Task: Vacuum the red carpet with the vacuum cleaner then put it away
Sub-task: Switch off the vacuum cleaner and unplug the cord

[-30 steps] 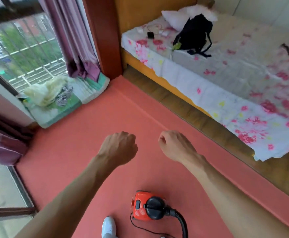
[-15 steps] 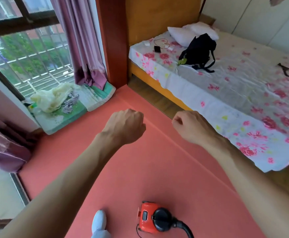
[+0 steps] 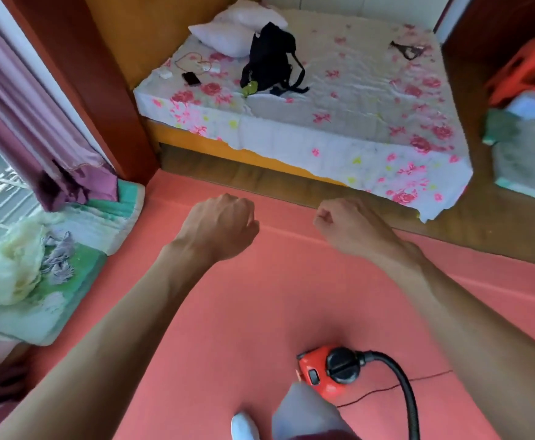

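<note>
The red carpet [image 3: 259, 296] covers the floor in front of me. A small red and black vacuum cleaner [image 3: 326, 371] sits on it near my feet, with its black hose [image 3: 405, 395] curving down to the bottom edge and a thin cord trailing right. My left hand [image 3: 218, 225] and my right hand [image 3: 345, 225] are both held out in front of me as fists above the carpet. Neither holds anything, and both are well above and beyond the vacuum cleaner.
A bed [image 3: 323, 100] with a floral sheet, a black bag [image 3: 269, 61] and a pillow stands ahead, with a strip of wood floor before it. A folded mat with cloths [image 3: 47, 265] lies at the left under a purple curtain [image 3: 37, 122]. Orange clutter [image 3: 526, 74] sits at the right.
My view has swung to the right, so the bed is now straight ahead. The vacuum cleaner shows further right. Both fists stay held out as before.
</note>
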Demonstrator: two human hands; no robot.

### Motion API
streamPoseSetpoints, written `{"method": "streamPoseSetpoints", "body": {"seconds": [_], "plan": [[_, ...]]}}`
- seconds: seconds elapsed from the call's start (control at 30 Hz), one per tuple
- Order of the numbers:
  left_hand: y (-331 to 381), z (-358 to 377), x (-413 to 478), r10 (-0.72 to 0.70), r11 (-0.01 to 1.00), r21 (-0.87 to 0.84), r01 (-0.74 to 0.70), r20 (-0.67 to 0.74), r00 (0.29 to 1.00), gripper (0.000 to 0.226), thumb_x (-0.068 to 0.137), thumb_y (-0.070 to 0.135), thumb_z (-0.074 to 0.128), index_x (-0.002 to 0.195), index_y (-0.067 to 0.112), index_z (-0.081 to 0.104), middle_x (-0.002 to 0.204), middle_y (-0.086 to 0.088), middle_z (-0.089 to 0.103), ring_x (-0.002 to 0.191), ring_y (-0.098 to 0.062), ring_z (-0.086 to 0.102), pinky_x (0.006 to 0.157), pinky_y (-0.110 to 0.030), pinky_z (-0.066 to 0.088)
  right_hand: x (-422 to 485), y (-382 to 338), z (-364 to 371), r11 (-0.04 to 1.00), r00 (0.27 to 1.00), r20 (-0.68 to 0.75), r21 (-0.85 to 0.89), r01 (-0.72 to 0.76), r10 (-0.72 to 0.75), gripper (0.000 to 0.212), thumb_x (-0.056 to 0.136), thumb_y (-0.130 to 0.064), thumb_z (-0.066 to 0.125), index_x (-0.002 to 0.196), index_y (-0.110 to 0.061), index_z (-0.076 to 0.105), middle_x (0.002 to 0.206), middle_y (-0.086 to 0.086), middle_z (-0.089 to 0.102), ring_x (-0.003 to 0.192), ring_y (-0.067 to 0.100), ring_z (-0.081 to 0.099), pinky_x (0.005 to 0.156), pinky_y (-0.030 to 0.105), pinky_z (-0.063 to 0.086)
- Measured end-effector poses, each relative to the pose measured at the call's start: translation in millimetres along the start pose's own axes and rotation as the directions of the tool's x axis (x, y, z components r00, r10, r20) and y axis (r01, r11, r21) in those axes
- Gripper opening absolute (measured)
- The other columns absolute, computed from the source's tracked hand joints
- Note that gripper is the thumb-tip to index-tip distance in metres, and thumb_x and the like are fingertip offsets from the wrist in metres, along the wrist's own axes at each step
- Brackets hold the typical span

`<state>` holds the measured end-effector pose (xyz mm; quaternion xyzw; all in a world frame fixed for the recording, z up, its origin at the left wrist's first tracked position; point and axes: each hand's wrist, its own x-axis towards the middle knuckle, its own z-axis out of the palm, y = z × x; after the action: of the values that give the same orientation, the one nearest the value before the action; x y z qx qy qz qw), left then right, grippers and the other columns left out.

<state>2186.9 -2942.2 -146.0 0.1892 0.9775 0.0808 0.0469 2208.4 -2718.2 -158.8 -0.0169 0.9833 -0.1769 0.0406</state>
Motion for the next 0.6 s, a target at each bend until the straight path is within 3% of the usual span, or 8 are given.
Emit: {"method": "streamPoseSetpoints", "body": {"seconds": [0.27,0.4,0.6], "plan": [[17.2,-9.2,77.6,0.182,0.983,0.012,-0.183,0.041,0.982,0.026,0.097,0.034,0.050,0.103,0.018,0.070,0.101,-0.007,0.072,0.095,-0.033,0.066,0.078,-0.038,0.054,15.3,44.3,-5.5,0.979,0.974,-0.105,0.044,-0.198,0.202,0.021,0.090,-0.020,0.050,0.086,-0.007,0.065,0.084,0.008,0.068,0.084,0.030,0.062,0.073,0.042,0.052],[35.1,-3.0,132.1,0.269,0.958,0.079,-0.276,0.085,0.959,0.028,0.098,0.033,0.046,0.107,0.017,0.068,0.104,-0.009,0.069,0.098,-0.035,0.065,0.073,-0.034,0.048,39.9,75.8,-1.1,0.949,0.943,-0.122,0.102,-0.300,0.311,0.020,0.092,-0.019,0.050,0.091,-0.006,0.066,0.094,0.008,0.068,0.093,0.028,0.060,0.080,0.039,0.050],[58.7,-7.4,230.6,0.386,0.906,0.127,-0.405,0.149,0.910,0.028,0.098,0.032,0.045,0.104,0.014,0.065,0.108,-0.009,0.067,0.103,-0.035,0.062,0.082,-0.039,0.051,102.4,124.6,-23.9,0.899,0.891,-0.141,0.150,-0.412,0.432,0.022,0.093,-0.021,0.049,0.091,-0.007,0.065,0.094,0.012,0.068,0.092,0.032,0.061,0.079,0.040,0.051]]}}
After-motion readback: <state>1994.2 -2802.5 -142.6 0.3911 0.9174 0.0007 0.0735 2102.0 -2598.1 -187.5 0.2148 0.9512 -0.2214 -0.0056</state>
